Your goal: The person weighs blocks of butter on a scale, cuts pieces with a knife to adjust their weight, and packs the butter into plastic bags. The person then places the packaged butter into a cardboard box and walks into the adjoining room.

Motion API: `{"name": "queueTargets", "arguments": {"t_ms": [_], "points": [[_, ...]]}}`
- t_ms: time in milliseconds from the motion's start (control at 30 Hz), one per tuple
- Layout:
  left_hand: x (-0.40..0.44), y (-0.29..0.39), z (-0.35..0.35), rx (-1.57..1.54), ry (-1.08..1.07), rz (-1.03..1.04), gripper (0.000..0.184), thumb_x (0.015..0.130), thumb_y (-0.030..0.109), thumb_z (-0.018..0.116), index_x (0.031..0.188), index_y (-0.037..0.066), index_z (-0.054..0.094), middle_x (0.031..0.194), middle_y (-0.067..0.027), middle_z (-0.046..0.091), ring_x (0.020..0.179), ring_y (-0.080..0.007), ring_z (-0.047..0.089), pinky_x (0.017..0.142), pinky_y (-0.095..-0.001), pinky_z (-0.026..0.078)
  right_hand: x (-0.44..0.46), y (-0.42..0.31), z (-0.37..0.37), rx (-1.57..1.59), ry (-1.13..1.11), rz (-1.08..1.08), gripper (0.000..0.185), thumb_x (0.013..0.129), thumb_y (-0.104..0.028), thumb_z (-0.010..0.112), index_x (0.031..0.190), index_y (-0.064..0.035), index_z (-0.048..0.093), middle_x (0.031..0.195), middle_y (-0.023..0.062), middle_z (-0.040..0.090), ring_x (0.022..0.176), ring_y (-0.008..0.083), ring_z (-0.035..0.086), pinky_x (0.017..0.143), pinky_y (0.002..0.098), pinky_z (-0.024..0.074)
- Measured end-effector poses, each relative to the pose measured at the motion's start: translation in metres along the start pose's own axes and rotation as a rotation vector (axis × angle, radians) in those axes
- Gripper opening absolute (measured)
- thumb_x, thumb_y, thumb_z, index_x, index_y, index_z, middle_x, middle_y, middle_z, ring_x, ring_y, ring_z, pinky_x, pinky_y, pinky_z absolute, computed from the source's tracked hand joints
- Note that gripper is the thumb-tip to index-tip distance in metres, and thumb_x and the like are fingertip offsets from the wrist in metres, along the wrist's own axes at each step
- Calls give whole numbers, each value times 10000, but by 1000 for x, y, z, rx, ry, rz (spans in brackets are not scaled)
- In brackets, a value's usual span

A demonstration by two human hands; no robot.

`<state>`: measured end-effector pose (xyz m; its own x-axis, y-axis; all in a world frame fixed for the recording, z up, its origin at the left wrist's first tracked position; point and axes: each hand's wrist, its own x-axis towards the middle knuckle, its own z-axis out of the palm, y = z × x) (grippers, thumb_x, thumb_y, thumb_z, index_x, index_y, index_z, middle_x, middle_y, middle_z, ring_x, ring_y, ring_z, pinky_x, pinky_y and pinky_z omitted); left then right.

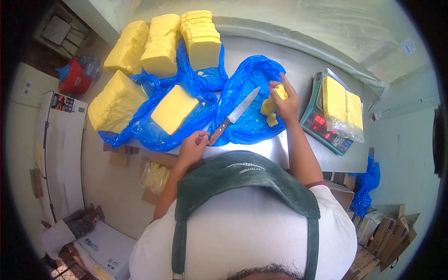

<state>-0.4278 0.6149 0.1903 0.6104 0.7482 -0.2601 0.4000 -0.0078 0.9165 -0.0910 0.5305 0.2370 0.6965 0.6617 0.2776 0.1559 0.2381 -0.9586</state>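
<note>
My right hand (286,99) is closed around a piece of yellow butter (268,106) over the blue plastic sheet (249,123). A smaller bit lies just below it. My left hand (192,148) is at the table's near edge with its fingers curled together, beside the handle end of a knife (242,106). Whatever those fingers may hold is hidden. The knife rests on the blue plastic, its blade pointing away and to the right. Left of it lies a flat slab of butter (174,109), also on blue plastic.
Several large butter blocks (161,46) stand at the back left. A lit digital scale (310,114) on the right bears wrapped butter (343,102). On the floor are cardboard boxes (385,238), a red bucket (74,77) and a white freezer (63,158).
</note>
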Motion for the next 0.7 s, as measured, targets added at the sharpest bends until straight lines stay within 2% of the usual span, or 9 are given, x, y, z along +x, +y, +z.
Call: {"name": "queueTargets", "arguments": {"t_ms": [200, 333, 400, 433, 467, 533, 567, 633, 700], "points": [[0, 2, 1, 31, -2, 28, 223, 969, 166, 580, 1090, -2, 662, 848, -70, 709, 780, -116, 655, 743, -270, 512, 2, 15, -4, -316, 92, 149, 251, 786, -157, 818, 965, -28, 698, 805, 38, 676, 721, 130, 635, 673, 289, 528], [-1, 6, -1, 32, -1, 10, 225, 963, 161, 582, 1095, -1, 665, 847, -77, 710, 781, -117, 657, 744, -275, 514, -3, 9, 7, -495, -26, 44, 355, 761, -155, 838, 1045, -31, 664, 855, 61, 685, 745, 144, 637, 696, 307, 527], [-1, 3, -2, 24, 12, 11, 226, 963, 161, 581, 1098, 2, 667, 846, -79, 710, 781, -118, 657, 744, -277, 514, -13, -15, 18, -328, -148, 82, 528, 727, -164, 863, 1166, -40, 597, 930, 80, 699, 818, 155, 654, 745, 317, 531], [-1, 2, -2, 17, 22, 13, 228, 962, 161, 581, 1102, 4, 669, 845, -81, 710, 780, -118, 657, 744, -278, 514, -14, -4, 20, -261, -162, -81, 585, 753, -100, 841, 1240, -46, 522, 1011, 56, 679, 857, 128, 652, 741, 278, 535], [-2, 2, -2, 13, 24, 11, 228, 962, 161, 581, 1102, 4, 669, 845, -81, 710, 780, -118, 657, 744, -278, 514, -15, 3, 17, -263, -165, -80, 585, 753, -100, 841, 1240, -46, 522, 1011, 56, 679, 857, 128, 652, 741, 278, 535], [-2, 3, -2, 59, 27, -24, 226, 961, 162, 583, 1104, 10, 670, 844, -75, 708, 776, -117, 654, 741, -277, 513, -15, 11, 7, -162, -212, 261, 549, 747, -105, 841, 1211, -37, 554, 1015, 57, 688, 871, 142, 661, 795, 297, 539], [-1, 3, -2, 58, 27, -23, 226, 961, 162, 583, 1104, 10, 670, 844, -75, 708, 776, -117, 654, 741, -277, 513, -17, 18, 3, -164, -211, 259, 549, 747, -105, 841, 1211, -37, 554, 1015, 57, 688, 871, 142, 661, 795, 297, 539], [0, 2, -1, 61, 15, -8, 224, 962, 160, 584, 1096, 3, 670, 839, -66, 703, 768, -113, 647, 735, -276, 512, -21, 28, 0, -259, -401, 265, 484, 738, -165, 848, 1146, -56, 612, 1005, 50, 709, 926, 152, 669, 859, 314, 527], [1, 4, -1, 36, 8, 7, 223, 962, 159, 584, 1092, -1, 669, 835, -63, 700, 765, -112, 644, 732, -276, 512, -24, 30, 0, -272, -403, 268, 435, 752, -183, 839, 1114, -61, 630, 1006, 54, 711, 923, 148, 669, 838, 312, 531]]}}
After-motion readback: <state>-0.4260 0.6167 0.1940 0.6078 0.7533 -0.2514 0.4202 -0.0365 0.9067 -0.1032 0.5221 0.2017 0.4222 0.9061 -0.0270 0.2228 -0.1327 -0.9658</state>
